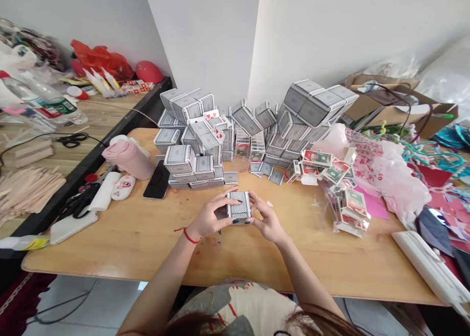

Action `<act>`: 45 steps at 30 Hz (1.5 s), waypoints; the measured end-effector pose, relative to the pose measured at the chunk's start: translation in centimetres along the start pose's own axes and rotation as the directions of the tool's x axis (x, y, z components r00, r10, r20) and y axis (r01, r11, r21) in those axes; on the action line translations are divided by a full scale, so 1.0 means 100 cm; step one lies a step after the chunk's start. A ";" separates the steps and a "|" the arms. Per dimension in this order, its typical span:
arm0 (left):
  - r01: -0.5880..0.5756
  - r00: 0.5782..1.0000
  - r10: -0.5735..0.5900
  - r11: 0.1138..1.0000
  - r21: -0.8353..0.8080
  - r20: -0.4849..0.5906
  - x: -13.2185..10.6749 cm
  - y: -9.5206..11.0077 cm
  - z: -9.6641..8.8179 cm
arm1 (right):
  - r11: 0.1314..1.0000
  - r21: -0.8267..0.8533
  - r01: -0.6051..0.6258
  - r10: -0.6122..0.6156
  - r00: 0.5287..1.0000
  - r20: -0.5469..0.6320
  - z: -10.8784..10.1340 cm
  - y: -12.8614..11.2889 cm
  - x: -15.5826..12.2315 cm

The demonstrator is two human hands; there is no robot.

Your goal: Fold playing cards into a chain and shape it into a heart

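Observation:
A deck of playing cards [238,205] with a grey patterned back is held just above the wooden table [147,243], between both hands. My left hand [210,217] grips its left side, with fingers curled round it and a red string on the wrist. My right hand [266,219] pinches its right side. Behind them rises a big pile of grey card decks [198,145], with another stack of grey decks [316,103] at the back right. Loose red and green card boxes [341,189] lie to the right.
A black phone [157,180], a pink roll [128,158], scissors [79,201] and white cases lie at the left. A second bench [55,155] with bottles, wooden sticks and red bags stands beyond. Pink plastic bags [389,174], coloured paper and cardboard boxes crowd the right side.

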State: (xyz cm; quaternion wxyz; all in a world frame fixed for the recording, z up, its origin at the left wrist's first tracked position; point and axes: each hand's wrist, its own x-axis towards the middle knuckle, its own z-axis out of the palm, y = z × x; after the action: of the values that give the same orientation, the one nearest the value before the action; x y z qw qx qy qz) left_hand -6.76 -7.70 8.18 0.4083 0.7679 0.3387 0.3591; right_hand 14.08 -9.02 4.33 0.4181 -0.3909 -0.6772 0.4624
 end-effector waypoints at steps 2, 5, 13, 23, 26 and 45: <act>0.000 1.000 0.000 1.000 -0.011 0.011 0.000 -0.001 0.000 | 1.000 -0.004 0.001 -0.001 1.000 -0.009 0.001 0.001 -0.001; 0.000 1.000 0.000 1.000 -0.022 0.026 0.000 -0.002 0.001 | 1.000 -0.013 -0.006 0.005 1.000 -0.021 0.001 0.003 -0.003; -0.004 0.999 0.004 1.000 0.006 0.038 0.002 0.002 0.000 | 0.999 0.042 0.005 0.000 0.993 -0.118 0.004 0.003 -0.002; 0.055 0.998 -0.057 0.984 -0.172 -0.007 0.000 0.003 0.003 | 0.999 -0.045 0.002 -0.006 0.997 -0.082 -0.003 -0.013 0.007; 0.078 0.995 -0.083 0.991 -0.108 -0.046 0.006 0.013 0.006 | 0.982 -0.187 0.014 -0.025 0.998 -0.059 -0.007 -0.032 0.011; -0.042 0.997 0.047 0.996 0.082 -0.065 0.014 0.009 0.010 | 0.921 -0.381 0.081 -0.080 0.997 0.019 -0.020 -0.049 0.005</act>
State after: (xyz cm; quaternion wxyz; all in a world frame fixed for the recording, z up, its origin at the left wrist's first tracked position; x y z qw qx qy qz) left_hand -5.02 -7.29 8.98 0.3572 0.7786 0.3494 0.3797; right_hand 15.02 -9.24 9.56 0.3517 -0.4359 -0.7703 0.3048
